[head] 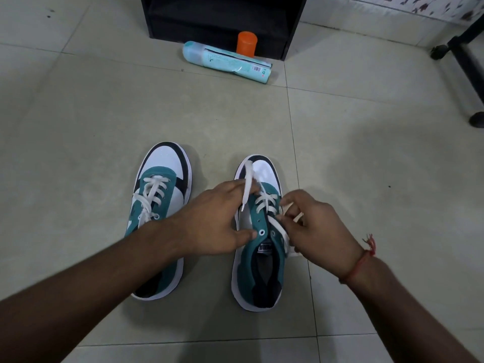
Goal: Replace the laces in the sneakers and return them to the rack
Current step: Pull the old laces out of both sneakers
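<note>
Sneaker (258, 247) between hands | left hand (220, 221) steadies its side, fingers straight | right hand (317, 229) pinches lace (281, 226)

Sneakers (159, 205) teal, white and black with white laces (264, 203); rack (222, 19) black; can (227, 61) pale turquoise; cap (246, 44) orange.
</note>
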